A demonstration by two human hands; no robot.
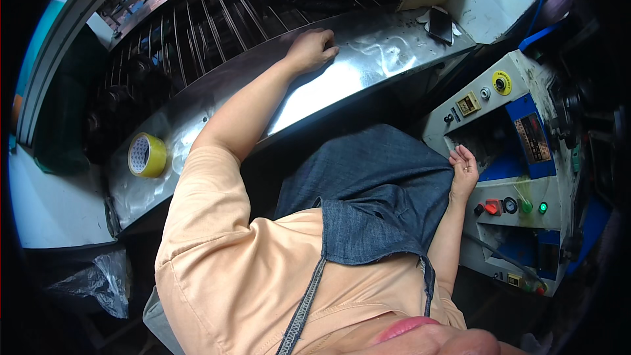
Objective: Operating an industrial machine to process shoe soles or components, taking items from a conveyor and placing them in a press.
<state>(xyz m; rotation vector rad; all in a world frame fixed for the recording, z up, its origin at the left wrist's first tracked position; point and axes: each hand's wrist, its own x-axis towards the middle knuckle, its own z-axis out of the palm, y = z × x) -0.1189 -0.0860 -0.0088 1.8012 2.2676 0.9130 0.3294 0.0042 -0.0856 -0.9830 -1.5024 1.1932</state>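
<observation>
My left hand (310, 50) rests on the shiny metal ledge (365, 59), close to its far edge, with the fingers curled in. Whether anything is inside them is hidden. Beyond that hand runs a row of thin metal rods (230, 16). My right hand (464, 172) is raised in front of the control panel (490, 190), beside its upper recess. Its fingers are extended and slightly bent, apart from one another, holding nothing that I can see. A dark denim apron (374, 171) covers my lap.
A yellow roll of tape (148, 155) stands on the ledge's left part. A small dark flat piece (440, 25) lies at its right end. The panel carries a yellow-ringed button (501, 83), a red switch (491, 207) and a lit green lamp (543, 208). Clear plastic (105, 283) hangs lower left.
</observation>
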